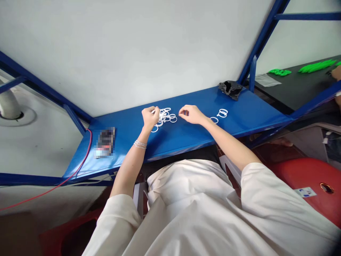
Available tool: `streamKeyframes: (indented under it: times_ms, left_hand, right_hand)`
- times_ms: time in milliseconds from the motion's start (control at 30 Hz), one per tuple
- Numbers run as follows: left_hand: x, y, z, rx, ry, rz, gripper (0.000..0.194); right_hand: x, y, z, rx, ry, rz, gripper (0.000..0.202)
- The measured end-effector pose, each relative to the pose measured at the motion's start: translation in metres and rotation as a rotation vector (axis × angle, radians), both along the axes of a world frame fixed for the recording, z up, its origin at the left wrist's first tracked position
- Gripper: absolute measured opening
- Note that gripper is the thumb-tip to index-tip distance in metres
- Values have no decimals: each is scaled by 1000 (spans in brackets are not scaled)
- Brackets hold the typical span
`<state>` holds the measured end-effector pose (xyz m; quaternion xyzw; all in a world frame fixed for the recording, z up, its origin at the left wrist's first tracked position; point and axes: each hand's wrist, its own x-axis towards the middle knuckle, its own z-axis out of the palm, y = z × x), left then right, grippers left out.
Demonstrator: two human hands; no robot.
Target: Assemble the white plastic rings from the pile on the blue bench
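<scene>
Several thin white rings lie in a loose pile (165, 116) on the blue table (183, 137). At the pile's left edge, my left hand (151, 116) is closed in a pinch, with a small white piece showing at its fingers. My right hand (191, 114) hovers to the right of the pile, thumb and fingertips curled together; whatever they may hold is too small to make out. Beyond my right wrist lie a few more white rings (223, 113), and one ring (214, 120) sits partly behind the wrist.
A crumpled black bag (230, 89) lies at the table's back right. At the left are a blurred-out object (105, 142) and a red cable (86, 154). Blue frame bars flank the table. Green items (317, 66) and a person's hand (336, 73) show at far right.
</scene>
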<state>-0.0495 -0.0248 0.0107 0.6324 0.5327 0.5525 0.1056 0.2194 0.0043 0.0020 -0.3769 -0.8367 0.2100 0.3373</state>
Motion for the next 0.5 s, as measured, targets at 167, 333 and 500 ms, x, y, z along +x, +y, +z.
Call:
streamKeyframes:
  times_ms: [167,333,500]
  left_hand:
    - [1,2,1,-30,5,50,50]
    - [1,5,-1,-89,106,88,47]
    - [-1,14,-8,-181,345,130,21]
  right_hand:
    - [97,-8,12,-19,-294,-173,29]
    - [142,-16,8,-101,-496,-166,29]
    - [122,-15,0,-95,-532,-194,24]
